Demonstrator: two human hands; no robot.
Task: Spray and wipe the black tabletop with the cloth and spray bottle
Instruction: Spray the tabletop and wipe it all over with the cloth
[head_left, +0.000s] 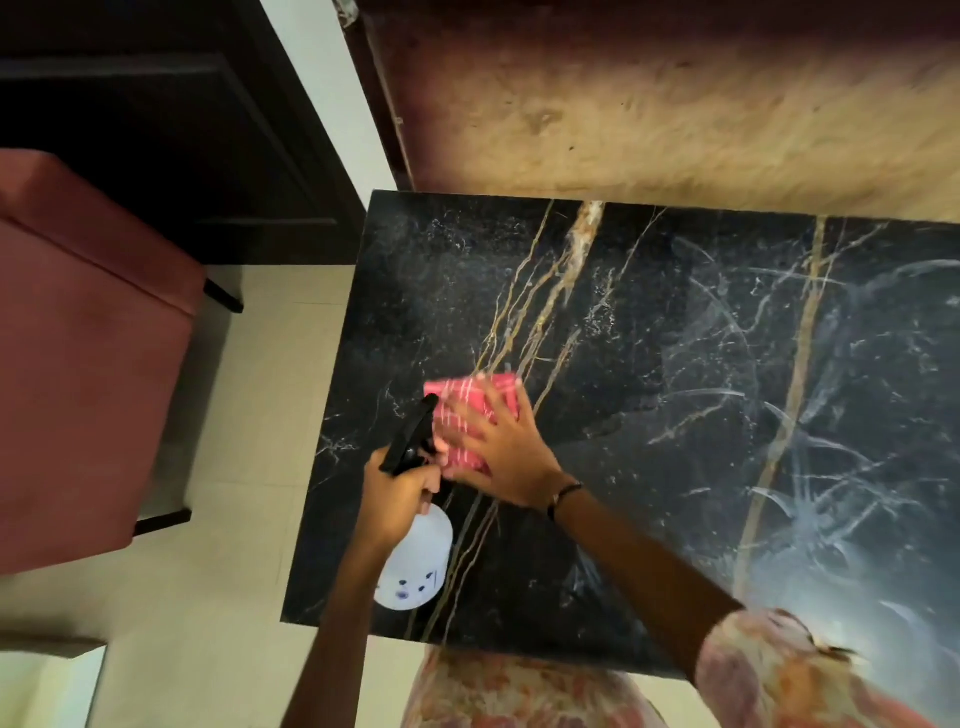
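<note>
The cloth (470, 421) lies folded flat on the left part of the bench (649, 338), near its left edge. It is a red woven fabric with thin white check lines, roughly rectangular. The right hand (501, 447) presses on it with fingers spread wide, palm down; the hand and cloth are motion-blurred. The left hand (397, 501) is closed around the neck of the spray bottle (415, 561), held above the bench just beside the cloth. The bottle has a translucent white rounded body with small dark markings and a black plastic trigger head pointing away from the person.

Hazards, as judgement:
- The nozzle overlaps the cloth edge in this view. A wipe stroke to the left could strike the bottle.
- The cloth sits near the left edge; an overlong stroke could carry it off the bench onto the floor.
- A trigger squeeze now would likely wet the right hand rather than the surface.
- Pale arcs and haze show on the right part, probably wipe residue; uneven pressure could leave more.

The bench top is glossy black stone-look slab with gold and white veins. A pink upholstered chair (88, 353) stands left, well apart.
</note>
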